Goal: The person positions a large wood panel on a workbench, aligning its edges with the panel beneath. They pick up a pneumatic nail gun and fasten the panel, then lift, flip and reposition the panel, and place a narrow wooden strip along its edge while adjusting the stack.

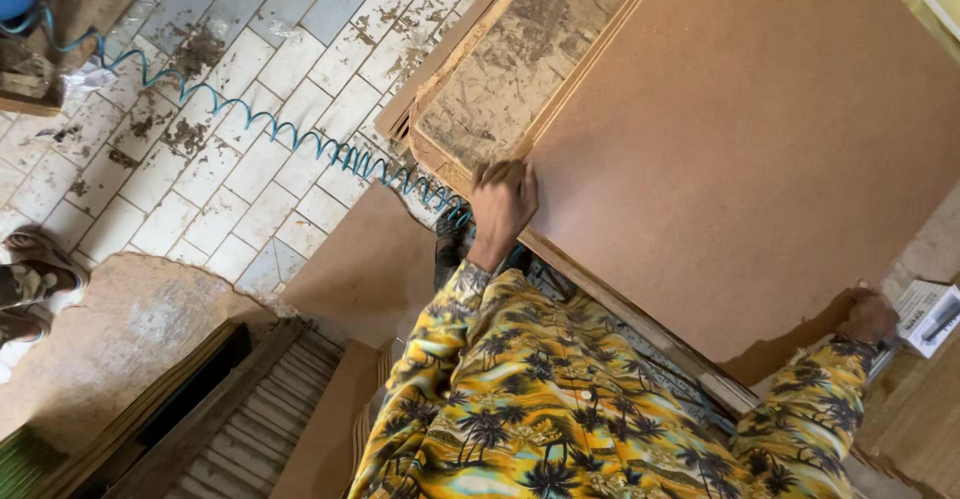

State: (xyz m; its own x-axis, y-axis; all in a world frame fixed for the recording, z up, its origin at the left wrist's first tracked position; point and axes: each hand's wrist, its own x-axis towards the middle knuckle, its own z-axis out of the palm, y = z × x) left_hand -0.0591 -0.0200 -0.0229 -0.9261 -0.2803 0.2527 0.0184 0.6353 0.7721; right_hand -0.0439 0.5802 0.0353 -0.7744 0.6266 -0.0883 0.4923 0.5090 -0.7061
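head view: right hand [868, 317] half hidden behind brown board [750, 149].

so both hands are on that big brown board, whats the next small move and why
Probably slide the fibreboard sheet square onto the stack beneath. The left hand grips one corner, the right hand another, and the rough board below shows uncovered, so the sheet looks offset.

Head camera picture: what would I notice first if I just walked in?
First, the big brown board filling the upper right, with the left hand on its near edge and the right hand at its far corner. Next, the bright yellow palm-tree shirt at the bottom. Then the curly blue hose stretched over the dirty white tiled floor on the left.
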